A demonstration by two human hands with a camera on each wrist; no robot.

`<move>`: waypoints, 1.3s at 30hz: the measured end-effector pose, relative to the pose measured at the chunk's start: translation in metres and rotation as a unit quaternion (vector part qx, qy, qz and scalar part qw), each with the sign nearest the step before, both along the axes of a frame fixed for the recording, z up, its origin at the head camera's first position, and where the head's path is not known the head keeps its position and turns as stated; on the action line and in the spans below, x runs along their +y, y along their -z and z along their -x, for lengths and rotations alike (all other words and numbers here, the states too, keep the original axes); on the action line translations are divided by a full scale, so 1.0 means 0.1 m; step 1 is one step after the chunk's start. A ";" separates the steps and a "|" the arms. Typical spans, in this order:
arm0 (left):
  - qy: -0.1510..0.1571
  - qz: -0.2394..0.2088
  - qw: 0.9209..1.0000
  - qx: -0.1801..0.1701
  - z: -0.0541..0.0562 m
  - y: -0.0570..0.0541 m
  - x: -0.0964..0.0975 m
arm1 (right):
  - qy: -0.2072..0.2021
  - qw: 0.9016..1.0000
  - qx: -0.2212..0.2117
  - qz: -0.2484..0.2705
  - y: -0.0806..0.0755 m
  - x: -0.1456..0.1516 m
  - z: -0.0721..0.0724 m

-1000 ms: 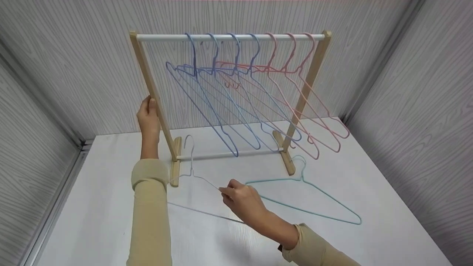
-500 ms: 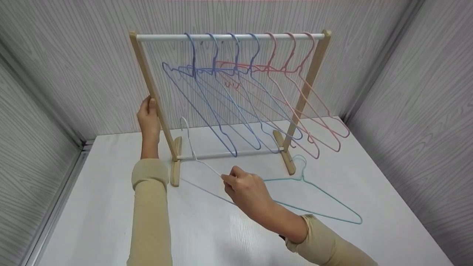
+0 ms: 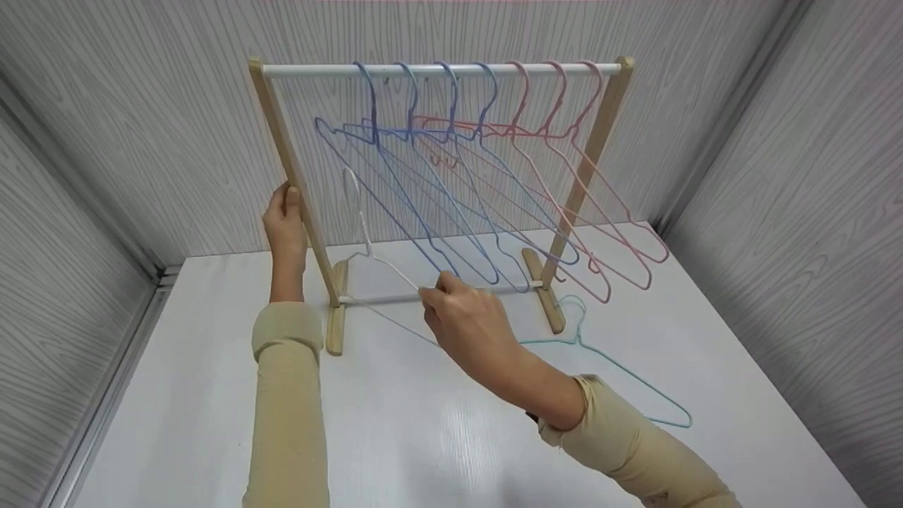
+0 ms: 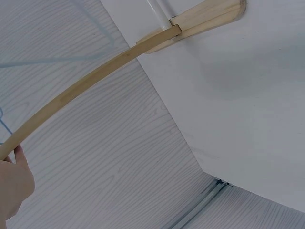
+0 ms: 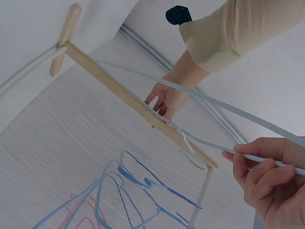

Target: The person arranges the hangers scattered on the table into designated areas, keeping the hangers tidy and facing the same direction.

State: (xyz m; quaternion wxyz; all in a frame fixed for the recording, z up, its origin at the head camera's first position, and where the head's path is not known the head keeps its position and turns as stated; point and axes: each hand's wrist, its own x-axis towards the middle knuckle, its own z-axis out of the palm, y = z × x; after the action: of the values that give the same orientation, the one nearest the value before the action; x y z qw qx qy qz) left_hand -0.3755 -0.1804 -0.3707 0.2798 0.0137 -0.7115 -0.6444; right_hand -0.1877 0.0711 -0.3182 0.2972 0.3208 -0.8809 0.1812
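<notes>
My left hand (image 3: pixel 286 222) grips the left wooden post (image 3: pixel 276 134) of a small garment rack, thumb on the near side. The right wrist view shows its fingers around that post. My right hand (image 3: pixel 473 328) pinches the sloping shoulder of a white clothes hanger (image 3: pixel 396 271) between thumb and fingers. The hanger is raised in front of the rack, its hook pointing up below the white rail (image 3: pixel 310 71). Part of its right side is hidden behind the right hand. Several blue hangers (image 3: pixel 403 212) and three pink hangers (image 3: pixel 598 194) hang from the rail.
A teal hanger (image 3: pixel 630 372) lies on the white table (image 3: pixel 395 437) at the right, partly covered by the right forearm. The rack's wooden feet (image 3: pixel 543 300) stand on the table. Wood-patterned panels (image 3: pixel 790 212) enclose the back and sides.
The right hand has lifted the white hanger up from table level toward the rack, hook rising closer to the rail. The left hand keeps its place on the post.
</notes>
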 end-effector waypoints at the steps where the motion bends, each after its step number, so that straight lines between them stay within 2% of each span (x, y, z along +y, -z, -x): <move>1: 0.000 -0.002 1.000 0.003 0.00 0.00 0.00 | 0.000 1.000 -0.002 0.002 -0.03 0.00 0.01; 10: 0.002 -0.013 1.000 -0.001 0.03 -0.01 0.00 | 0.016 1.000 -0.007 0.003 -0.23 -0.01 0.13; 17: -0.006 -0.006 1.000 0.000 0.01 -0.02 0.01 | 0.030 1.000 0.005 -0.001 -0.39 -0.03 0.18; 27: 0.001 -0.003 1.000 0.005 -0.02 -0.02 0.00 | 0.037 0.999 0.008 0.003 -0.66 -0.02 0.27; 34: -0.007 0.006 1.000 0.015 0.00 0.00 0.00 | 0.043 0.998 0.006 0.034 -0.80 -0.04 0.40; 39: -0.009 0.009 1.000 0.016 0.01 0.01 0.01 | 0.054 0.998 0.002 0.033 -0.85 -0.08 0.50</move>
State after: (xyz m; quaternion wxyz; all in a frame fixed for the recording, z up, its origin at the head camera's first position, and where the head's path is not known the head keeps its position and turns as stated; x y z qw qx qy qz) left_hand -0.3762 -0.1798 -0.3712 0.2972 0.0076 -0.7124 -0.6357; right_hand -0.2376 0.0628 -0.2336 0.3191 0.2629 -0.8899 0.1926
